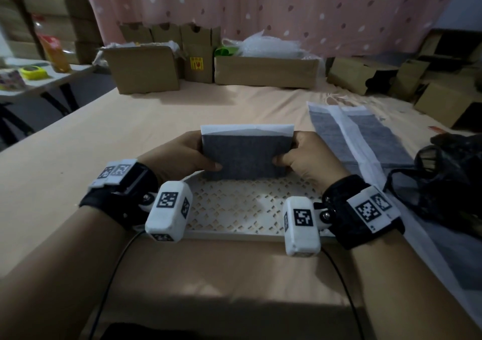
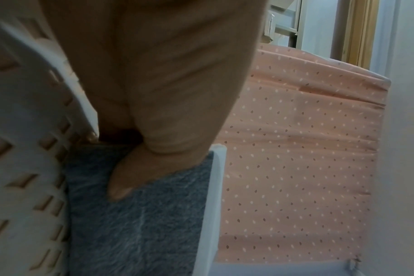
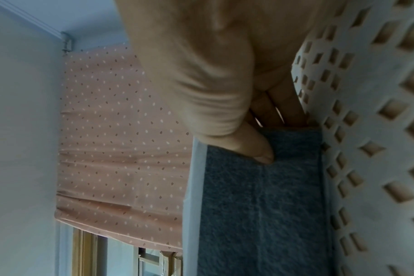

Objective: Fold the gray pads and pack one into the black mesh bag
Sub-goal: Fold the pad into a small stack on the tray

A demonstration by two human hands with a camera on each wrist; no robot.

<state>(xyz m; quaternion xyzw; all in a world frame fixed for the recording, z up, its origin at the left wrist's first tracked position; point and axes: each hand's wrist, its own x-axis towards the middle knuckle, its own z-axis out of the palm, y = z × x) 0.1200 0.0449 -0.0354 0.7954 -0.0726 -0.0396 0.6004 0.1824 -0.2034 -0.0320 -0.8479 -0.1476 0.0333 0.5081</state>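
Observation:
A folded gray pad (image 1: 245, 157) with a white backing strip along its top stands upright above the far edge of a white lattice tray (image 1: 234, 209). My left hand (image 1: 182, 154) grips its left side, thumb on the gray face (image 2: 140, 214). My right hand (image 1: 305, 157) grips its right side the same way, thumb pressed on the gray face (image 3: 260, 205). An unfolded gray pad (image 1: 365, 141) lies flat to the right. The black mesh bag (image 1: 451, 178) sits crumpled at the right edge, beside that pad.
Cardboard boxes (image 1: 146, 68) and bubble wrap (image 1: 271, 45) line the far side of the peach-covered surface. More boxes (image 1: 386, 76) stand at the far right. A side table (image 1: 34, 76) with yellow tape is at the left. A pink dotted curtain (image 1: 260, 6) hangs behind.

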